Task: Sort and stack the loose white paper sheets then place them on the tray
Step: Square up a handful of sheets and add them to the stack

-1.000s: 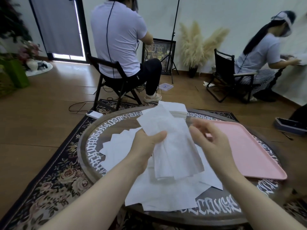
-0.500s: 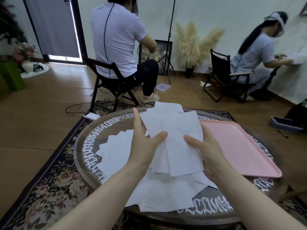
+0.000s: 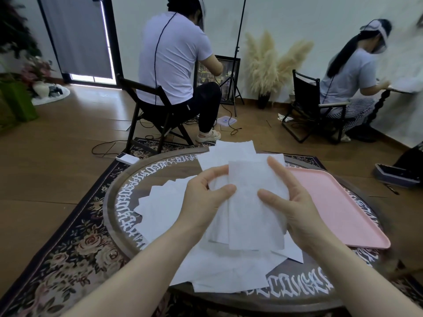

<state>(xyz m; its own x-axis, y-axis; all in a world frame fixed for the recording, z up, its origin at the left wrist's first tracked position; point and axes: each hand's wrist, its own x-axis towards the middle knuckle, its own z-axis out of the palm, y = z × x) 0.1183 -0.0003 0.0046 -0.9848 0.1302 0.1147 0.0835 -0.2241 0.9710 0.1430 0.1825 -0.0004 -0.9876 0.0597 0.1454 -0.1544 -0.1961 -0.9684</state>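
Note:
I hold a small bundle of white paper sheets (image 3: 254, 202) above the round table. My left hand (image 3: 206, 200) grips the bundle's left edge, thumb on the front and fingers curled behind. My right hand (image 3: 290, 202) grips its right edge, thumb across the top sheet and fingers up the side. The sheets in the bundle are fanned and uneven at the top. Below my hands, more loose white sheets (image 3: 224, 273) lie scattered on the table. The pink tray (image 3: 343, 202) sits to the right with nothing on it.
The round dark table (image 3: 128, 179) has white lettering around its rim and stands on a floral rug (image 3: 68, 248). Two people sit on folding chairs beyond the table, backs turned. A white device (image 3: 127, 159) lies on the floor by the rug.
My right hand brought a sheet onto the bundle and now grips its right edge. My left hand's fingers have curled behind the bundle's left edge.

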